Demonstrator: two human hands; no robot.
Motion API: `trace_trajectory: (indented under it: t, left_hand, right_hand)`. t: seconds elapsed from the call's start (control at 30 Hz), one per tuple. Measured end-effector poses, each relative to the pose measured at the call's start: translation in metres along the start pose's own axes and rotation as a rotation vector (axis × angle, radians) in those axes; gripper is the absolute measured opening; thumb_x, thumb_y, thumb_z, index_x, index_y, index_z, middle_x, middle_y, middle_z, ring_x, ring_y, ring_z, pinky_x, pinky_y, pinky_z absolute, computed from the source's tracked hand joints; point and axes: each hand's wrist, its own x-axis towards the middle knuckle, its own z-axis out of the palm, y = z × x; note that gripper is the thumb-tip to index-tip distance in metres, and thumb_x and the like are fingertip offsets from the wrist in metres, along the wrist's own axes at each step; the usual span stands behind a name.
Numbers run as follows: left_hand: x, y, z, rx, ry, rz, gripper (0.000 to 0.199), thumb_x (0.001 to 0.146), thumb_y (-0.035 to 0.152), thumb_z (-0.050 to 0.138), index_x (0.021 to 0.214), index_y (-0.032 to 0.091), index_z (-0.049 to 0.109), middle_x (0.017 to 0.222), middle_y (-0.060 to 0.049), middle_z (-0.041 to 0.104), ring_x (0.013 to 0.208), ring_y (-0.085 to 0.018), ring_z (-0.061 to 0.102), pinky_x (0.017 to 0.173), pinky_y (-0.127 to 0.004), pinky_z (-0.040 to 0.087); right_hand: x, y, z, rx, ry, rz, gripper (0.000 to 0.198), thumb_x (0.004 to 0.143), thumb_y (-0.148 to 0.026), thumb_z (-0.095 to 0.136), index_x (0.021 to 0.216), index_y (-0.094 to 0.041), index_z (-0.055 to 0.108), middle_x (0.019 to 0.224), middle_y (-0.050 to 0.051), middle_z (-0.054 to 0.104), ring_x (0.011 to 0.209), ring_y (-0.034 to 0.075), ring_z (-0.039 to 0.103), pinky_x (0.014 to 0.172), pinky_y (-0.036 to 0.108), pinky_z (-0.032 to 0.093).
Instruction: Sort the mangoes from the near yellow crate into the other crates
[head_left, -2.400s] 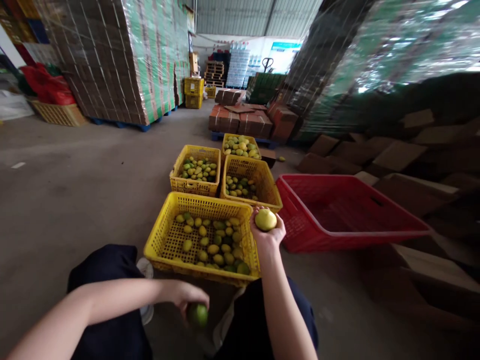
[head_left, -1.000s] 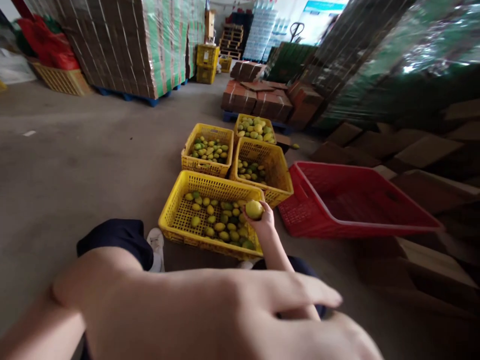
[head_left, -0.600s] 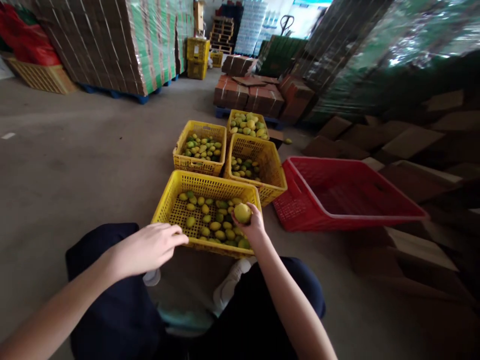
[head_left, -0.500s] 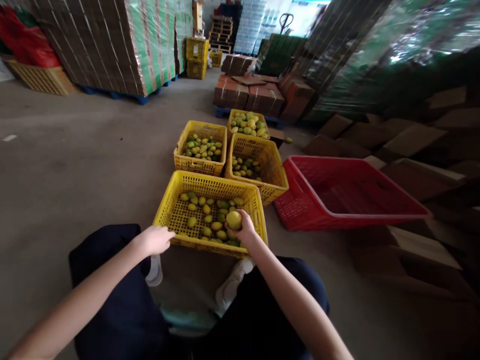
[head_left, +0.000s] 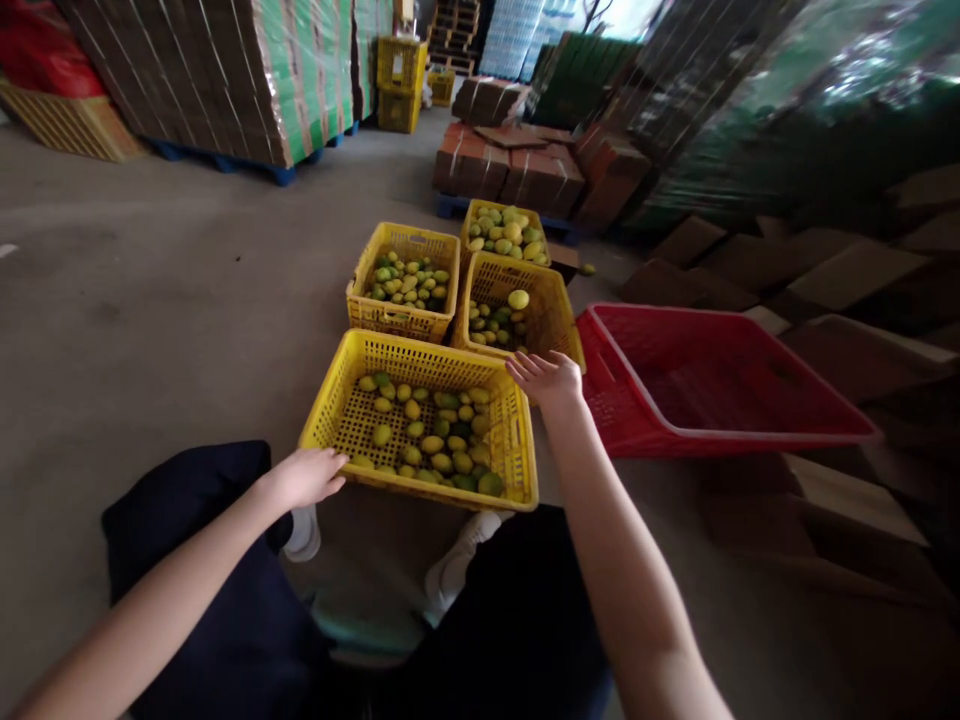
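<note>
1. A yellow fruit shows against the far wall of the right-hand yellow crate, above the smaller fruit lying on that crate's bottom; whether it rests on anything cannot be told.
2. The right hand hangs open with the fingers spread and nothing in it, over the spot where the far right corner of the nearest yellow crate meets the near rim of the right-hand crate. The yellow fruit is just beyond its fingertips.
3. The left hand sits at the near left corner of the nearest crate, fingers loosely extended towards its rim and holding nothing; whether it touches the plastic cannot be told.
4. The nearest crate holds a loose layer of green and yellow fruit, gathered towards its right half, with bare mesh showing at the left.
5. A third yellow crate with fruit stands behind the nearest one at the left, beside the right-hand crate, and a fourth crate, heaped with larger yellow fruit, stands behind that.
6. A red crate lies tilted on the concrete floor just right of the yellow ones.
7. The person's dark trousers and white shoes fill the lower edge of the view.
8. Wrapped pallets of cartons stand at the far left, and brown boxes behind the crates.
</note>
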Motion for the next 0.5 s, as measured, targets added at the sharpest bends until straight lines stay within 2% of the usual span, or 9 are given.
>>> trace_trajectory:
  t: [0.1,0.2,0.3,0.4,0.43,0.5]
  left_hand:
    - [0.002,0.001,0.003,-0.106,-0.055,0.103,0.04,0.095,0.033,0.042,0.129,0.019,0.06,0.126,-0.013,0.067,0.114,-0.028,0.065,0.093,-0.036,0.05]
    - [0.027,0.007,0.004,-0.202,-0.139,0.211,0.037,0.095,0.032,0.044,0.125,0.02,0.062,0.129,-0.01,0.066,0.117,-0.024,0.063,0.097,-0.031,0.047]
    - [0.084,0.024,0.008,-0.309,-0.145,0.271,0.031,0.094,0.03,0.045,0.112,0.019,0.067,0.119,-0.009,0.07,0.11,-0.022,0.065,0.095,-0.029,0.046]
    - [0.155,0.05,0.021,-0.561,-0.069,0.177,0.02,0.087,0.029,0.055,0.097,0.019,0.07,0.107,-0.008,0.073,0.103,-0.023,0.066,0.091,-0.029,0.047]
    - [0.177,0.06,0.027,-0.658,-0.023,0.138,0.019,0.085,0.029,0.057,0.094,0.017,0.069,0.104,-0.009,0.074,0.102,-0.024,0.066,0.09,-0.03,0.048]
    - [0.213,0.079,0.038,-0.748,0.022,0.121,0.024,0.087,0.033,0.056,0.101,0.018,0.068,0.11,-0.01,0.072,0.109,-0.025,0.064,0.091,-0.031,0.047]
  right_hand:
    - [-0.007,0.015,-0.012,0.178,-0.003,0.079,0.047,0.091,-0.021,0.031,0.136,-0.016,0.044,0.119,0.015,0.063,0.095,0.019,0.068,0.065,0.028,0.061]
    - [-0.01,0.017,-0.012,0.24,-0.085,0.077,0.042,0.088,-0.02,0.036,0.128,-0.02,0.049,0.112,0.011,0.065,0.092,0.018,0.068,0.068,0.027,0.061]
    - [-0.022,0.007,-0.004,0.255,-0.114,0.115,0.038,0.086,-0.014,0.034,0.119,-0.021,0.053,0.106,0.01,0.066,0.088,0.017,0.068,0.067,0.028,0.06]
    - [-0.038,-0.01,0.0,0.366,-0.002,0.09,0.036,0.086,-0.013,0.034,0.116,-0.016,0.053,0.101,0.009,0.064,0.08,0.013,0.066,0.062,0.022,0.057]
    - [-0.041,-0.016,-0.001,0.395,0.024,0.056,0.035,0.085,-0.013,0.033,0.113,-0.016,0.054,0.096,0.007,0.064,0.075,0.012,0.066,0.061,0.021,0.057]
    - [-0.041,-0.026,-0.008,0.395,0.011,0.01,0.033,0.084,-0.011,0.032,0.107,-0.018,0.054,0.09,0.004,0.062,0.069,0.009,0.065,0.059,0.02,0.056]
